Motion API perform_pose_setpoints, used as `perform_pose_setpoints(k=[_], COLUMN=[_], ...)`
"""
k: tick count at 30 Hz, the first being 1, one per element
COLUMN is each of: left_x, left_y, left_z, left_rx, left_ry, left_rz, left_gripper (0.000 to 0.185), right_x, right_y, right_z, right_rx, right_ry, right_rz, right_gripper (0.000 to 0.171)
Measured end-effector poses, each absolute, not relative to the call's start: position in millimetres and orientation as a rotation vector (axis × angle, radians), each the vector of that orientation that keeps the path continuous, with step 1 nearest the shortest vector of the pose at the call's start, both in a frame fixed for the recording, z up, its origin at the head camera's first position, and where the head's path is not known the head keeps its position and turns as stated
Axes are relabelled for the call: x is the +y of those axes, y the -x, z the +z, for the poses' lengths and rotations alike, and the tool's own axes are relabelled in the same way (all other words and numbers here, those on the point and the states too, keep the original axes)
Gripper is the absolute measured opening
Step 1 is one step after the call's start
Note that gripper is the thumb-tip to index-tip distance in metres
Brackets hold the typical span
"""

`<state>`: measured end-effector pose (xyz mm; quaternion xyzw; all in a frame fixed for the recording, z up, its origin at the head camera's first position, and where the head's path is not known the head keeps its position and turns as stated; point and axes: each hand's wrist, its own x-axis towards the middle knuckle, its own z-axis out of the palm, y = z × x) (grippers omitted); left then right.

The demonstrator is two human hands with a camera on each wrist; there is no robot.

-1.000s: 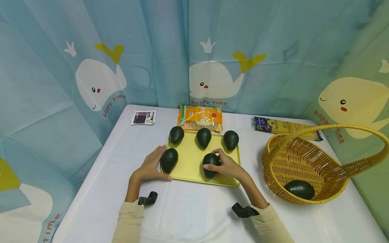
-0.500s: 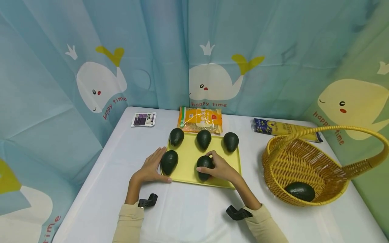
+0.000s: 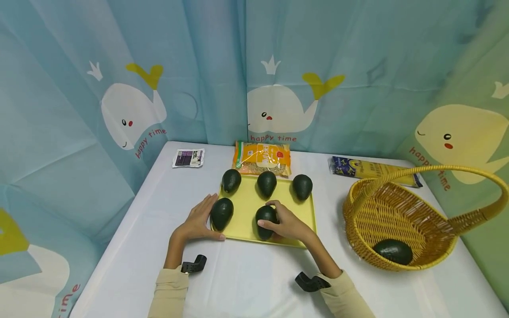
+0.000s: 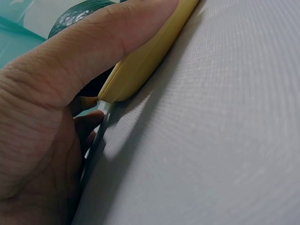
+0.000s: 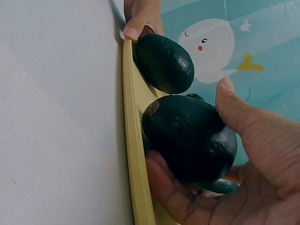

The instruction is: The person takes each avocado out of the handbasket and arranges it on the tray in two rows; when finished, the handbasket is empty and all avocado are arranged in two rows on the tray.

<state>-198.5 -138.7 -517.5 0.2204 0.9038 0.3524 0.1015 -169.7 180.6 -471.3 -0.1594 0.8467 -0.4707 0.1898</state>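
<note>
In the head view, a yellow tray (image 3: 245, 216) bears several dark green avocados. My right hand (image 3: 289, 224) holds the front right avocado (image 3: 264, 215), fingers curled round its far and right sides and thumb over the near side. In the right wrist view that avocado (image 5: 187, 136) sits against the tray, its stem end visible. My left hand (image 3: 197, 221) rests at the tray's front left corner, fingers extended along the left side beside another avocado (image 3: 221, 213). Its thumb (image 4: 93, 47) lies along the tray's front rim in the left wrist view.
A wicker basket (image 3: 358, 240) with a tall handle stands on the right, one avocado (image 3: 393, 251) inside. Behind the tray lie an orange food packet (image 3: 262, 158) and, farther right, a long yellow and blue packet (image 3: 370, 169). A small purple and white packet (image 3: 188, 158) lies back left.
My right hand has shifted left along the tray with its avocado, mostly in the first half second. The left hand has stayed at the tray's corner. The head view has tilted slightly upward.
</note>
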Motion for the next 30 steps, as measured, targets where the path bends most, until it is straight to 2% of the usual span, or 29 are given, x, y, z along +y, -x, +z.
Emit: perform_pose_setpoints(k=[14,30], left_x=[-138.6,-137.7], left_y=[196.6,196.4], left_z=[-515.2,-513.8], left_rx=[2.663,2.655], left_ry=[-0.636,-0.625], left_rz=[1.038,1.047], left_gripper=[0.133,0.132], right_x=[181.1,182.8], right_y=[165.1,165.3], right_z=[-467.0,-467.6], right_rx=[2.282,2.307], right_ry=[0.434,0.447], right_rz=[-1.413,-1.366], right_gripper=[0.071,0.078])
